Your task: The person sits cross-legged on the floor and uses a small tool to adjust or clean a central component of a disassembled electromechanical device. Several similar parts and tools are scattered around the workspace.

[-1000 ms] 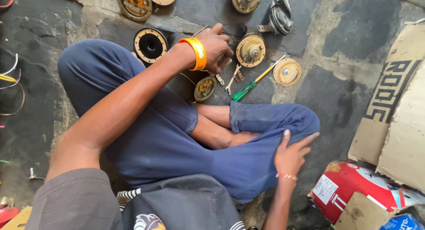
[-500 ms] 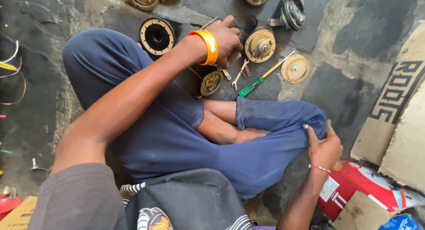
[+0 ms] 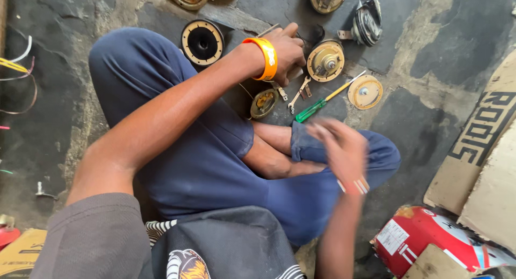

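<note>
Head view: left hand [image 3: 287, 48] clenched around small parts on floor [image 3: 419, 118]; right hand [image 3: 341, 150] blurred, grip unclear; steady it before taking screwdriver [image 3: 322, 103].

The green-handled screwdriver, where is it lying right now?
In the head view the green-handled screwdriver lies on the floor ahead of the crossed legs, slanting between the small wrenches and the flat round disc, just right of the left hand.

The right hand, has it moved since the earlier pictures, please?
Yes. The right hand has lifted off the blue trouser knee and swung inward, toward the green-handled screwdriver; it is motion-blurred.
</note>
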A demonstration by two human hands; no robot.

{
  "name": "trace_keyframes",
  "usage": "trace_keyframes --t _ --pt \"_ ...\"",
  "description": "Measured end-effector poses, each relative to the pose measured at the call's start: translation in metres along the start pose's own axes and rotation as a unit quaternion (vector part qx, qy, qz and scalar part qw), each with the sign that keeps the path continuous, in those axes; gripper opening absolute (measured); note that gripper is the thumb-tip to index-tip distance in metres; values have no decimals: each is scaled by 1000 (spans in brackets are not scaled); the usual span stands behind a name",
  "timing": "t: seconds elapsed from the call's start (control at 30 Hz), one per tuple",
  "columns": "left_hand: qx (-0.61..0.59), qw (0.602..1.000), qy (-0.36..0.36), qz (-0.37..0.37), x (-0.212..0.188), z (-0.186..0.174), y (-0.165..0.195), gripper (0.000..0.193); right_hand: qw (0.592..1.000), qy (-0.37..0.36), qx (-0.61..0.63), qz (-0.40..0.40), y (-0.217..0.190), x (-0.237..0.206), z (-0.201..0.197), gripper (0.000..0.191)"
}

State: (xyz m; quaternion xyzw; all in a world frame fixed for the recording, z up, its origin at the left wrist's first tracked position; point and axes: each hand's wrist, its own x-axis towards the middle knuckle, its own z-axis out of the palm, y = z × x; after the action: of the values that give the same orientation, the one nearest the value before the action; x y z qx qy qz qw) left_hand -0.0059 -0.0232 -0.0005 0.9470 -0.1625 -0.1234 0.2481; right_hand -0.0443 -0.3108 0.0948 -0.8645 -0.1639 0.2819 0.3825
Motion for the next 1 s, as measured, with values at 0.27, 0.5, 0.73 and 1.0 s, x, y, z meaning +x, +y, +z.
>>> trace_keyframes --t 0.27,0.5,0.73,1.0 --pt "-7 1000 7 -3 2 -2 3 65 961 28 -215 -174 15 102 90 21" --pt "-23 1000 11 -5 7 4 1 64 973 44 -171 -149 33 99 87 17" --pt "-5 1000 23 7 7 7 -2 62 984 -1 168 -54 58 105 67 16" --pt "6 1000 -1 1 1 0 -1 54 789 -94 607 23 78 56 21 23"
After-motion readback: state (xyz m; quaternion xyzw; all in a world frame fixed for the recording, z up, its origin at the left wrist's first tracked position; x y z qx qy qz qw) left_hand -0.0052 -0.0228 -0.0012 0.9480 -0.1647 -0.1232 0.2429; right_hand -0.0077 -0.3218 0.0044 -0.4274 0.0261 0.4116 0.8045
